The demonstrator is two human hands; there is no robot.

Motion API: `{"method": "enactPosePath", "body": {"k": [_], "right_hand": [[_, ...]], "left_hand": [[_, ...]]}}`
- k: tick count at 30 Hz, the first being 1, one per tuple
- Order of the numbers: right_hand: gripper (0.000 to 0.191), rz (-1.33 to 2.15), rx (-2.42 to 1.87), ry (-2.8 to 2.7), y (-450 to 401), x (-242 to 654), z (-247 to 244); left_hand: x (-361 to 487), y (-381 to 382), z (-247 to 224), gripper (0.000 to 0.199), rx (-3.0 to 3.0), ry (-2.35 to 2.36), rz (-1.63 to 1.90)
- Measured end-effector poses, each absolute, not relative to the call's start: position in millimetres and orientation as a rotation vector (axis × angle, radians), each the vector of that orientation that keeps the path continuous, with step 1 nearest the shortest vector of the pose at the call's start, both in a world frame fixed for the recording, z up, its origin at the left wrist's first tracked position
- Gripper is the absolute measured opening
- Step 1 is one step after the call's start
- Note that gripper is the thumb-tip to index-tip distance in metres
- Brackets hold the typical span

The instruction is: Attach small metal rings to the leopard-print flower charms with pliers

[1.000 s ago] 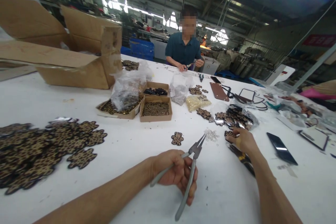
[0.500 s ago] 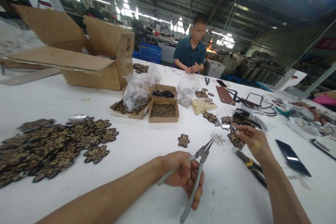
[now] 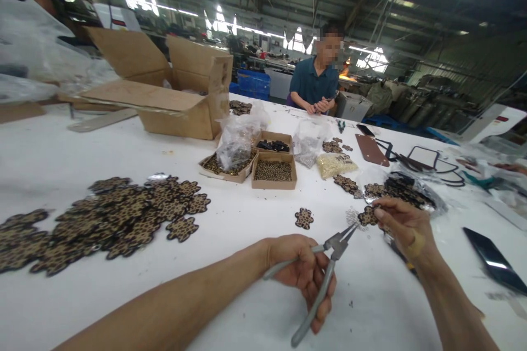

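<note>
My left hand (image 3: 304, 271) grips grey-handled pliers (image 3: 325, 269), their jaws pointing up and right. My right hand (image 3: 401, 222) pinches a small leopard-print bear-shaped patch (image 3: 368, 216) just above the table, right at the plier tips. A little heap of tiny metal rings (image 3: 352, 215) lies under the jaws. One loose leopard patch (image 3: 303, 218) lies flat to the left of the pliers. A big spread of the same patches (image 3: 119, 216) covers the table at the left.
Small cardboard trays of parts (image 3: 273, 170) and plastic bags (image 3: 236, 137) stand mid-table, with a large open carton (image 3: 173, 98) behind. A bag of patches (image 3: 405, 189) and a dark phone (image 3: 494, 260) lie to the right. A person in a dark shirt (image 3: 315, 85) works at the far side.
My right hand picked a leopard patch from the pile at the right and brought it left to the plier tips. The view swung, shifting everything rightward.
</note>
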State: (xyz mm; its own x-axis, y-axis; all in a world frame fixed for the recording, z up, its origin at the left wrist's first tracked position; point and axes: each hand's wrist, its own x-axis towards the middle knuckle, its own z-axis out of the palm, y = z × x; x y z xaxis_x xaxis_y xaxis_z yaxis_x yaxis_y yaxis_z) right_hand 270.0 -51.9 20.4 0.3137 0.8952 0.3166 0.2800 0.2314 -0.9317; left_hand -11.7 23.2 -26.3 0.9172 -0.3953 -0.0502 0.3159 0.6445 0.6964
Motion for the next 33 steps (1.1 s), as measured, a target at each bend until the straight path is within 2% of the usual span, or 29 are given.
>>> {"method": "enactPosePath", "body": {"k": [10, 20, 33], "right_hand": [[0.026, 0.576, -1.295, -1.254, -54.9, 265.6, 20.9], [0.018, 0.468, -1.277, -1.413, -61.8, 248.0, 43.2], [0.018, 0.370, -1.308, -1.491, -67.7, 241.3, 54.3]], "left_hand": [[-10.1, 26.1, -25.9, 0.050, 0.786, -0.155, -0.453], [-11.3, 22.9, -24.7, 0.053, 0.786, -0.138, -0.429], [-11.9, 21.7, -21.1, 0.052, 0.775, -0.108, -0.464]]}}
